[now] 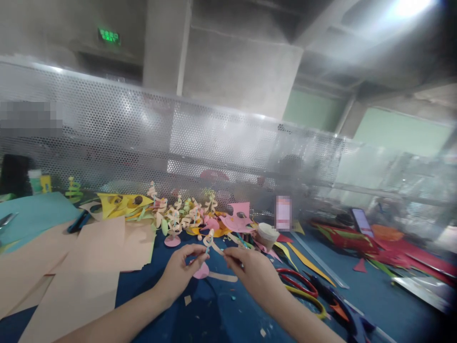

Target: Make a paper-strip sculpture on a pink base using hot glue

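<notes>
My left hand (178, 270) is closed in a pinch on a thin pale-blue stick (207, 248) that stands upright. A peach paper strip (217, 249) curls around the upper part of the stick. The free end of that strip is pinched between the fingertips of my right hand (255, 276). Below the stick a round pink paper disc (202, 271) shows, partly behind my left fingers; whether it joins the stick I cannot tell. Another peach strip (224, 277) lies flat on the blue table between my hands.
Peach paper sheets (96, 245) lie at left. Several curled paper pieces on sticks (174, 221) stand behind my hands, near a white cup (267, 234). Red-handled scissors (298, 281) and yellow-handled scissors (310, 300) are at right. A perforated metal screen (221, 138) runs along the back.
</notes>
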Tool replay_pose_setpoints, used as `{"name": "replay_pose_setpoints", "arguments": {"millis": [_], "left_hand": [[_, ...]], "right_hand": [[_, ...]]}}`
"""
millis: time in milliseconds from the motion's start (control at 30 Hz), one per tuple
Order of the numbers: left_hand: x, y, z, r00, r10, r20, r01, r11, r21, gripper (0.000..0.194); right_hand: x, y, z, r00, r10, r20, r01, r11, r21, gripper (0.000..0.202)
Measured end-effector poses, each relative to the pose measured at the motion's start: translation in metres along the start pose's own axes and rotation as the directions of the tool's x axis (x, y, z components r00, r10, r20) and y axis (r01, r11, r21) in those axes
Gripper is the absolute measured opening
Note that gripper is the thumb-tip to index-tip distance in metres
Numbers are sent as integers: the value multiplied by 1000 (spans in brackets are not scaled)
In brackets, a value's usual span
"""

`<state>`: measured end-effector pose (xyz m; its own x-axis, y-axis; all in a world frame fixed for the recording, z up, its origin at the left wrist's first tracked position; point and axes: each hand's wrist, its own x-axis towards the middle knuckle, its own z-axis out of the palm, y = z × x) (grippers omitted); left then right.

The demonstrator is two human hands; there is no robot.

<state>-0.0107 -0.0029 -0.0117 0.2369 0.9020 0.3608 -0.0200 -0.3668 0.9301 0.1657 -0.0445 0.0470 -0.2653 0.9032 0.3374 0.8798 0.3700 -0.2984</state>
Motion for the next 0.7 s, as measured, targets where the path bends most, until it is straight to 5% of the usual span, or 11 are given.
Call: {"name": "replay_pose_setpoints", "arguments": {"millis": [700], "left_hand": [[-1,-7,1,995,-49,86,59,991,-120,44]], "right_hand": [[-7,-5,11,995,92,23,-95,974,207,25]]}}
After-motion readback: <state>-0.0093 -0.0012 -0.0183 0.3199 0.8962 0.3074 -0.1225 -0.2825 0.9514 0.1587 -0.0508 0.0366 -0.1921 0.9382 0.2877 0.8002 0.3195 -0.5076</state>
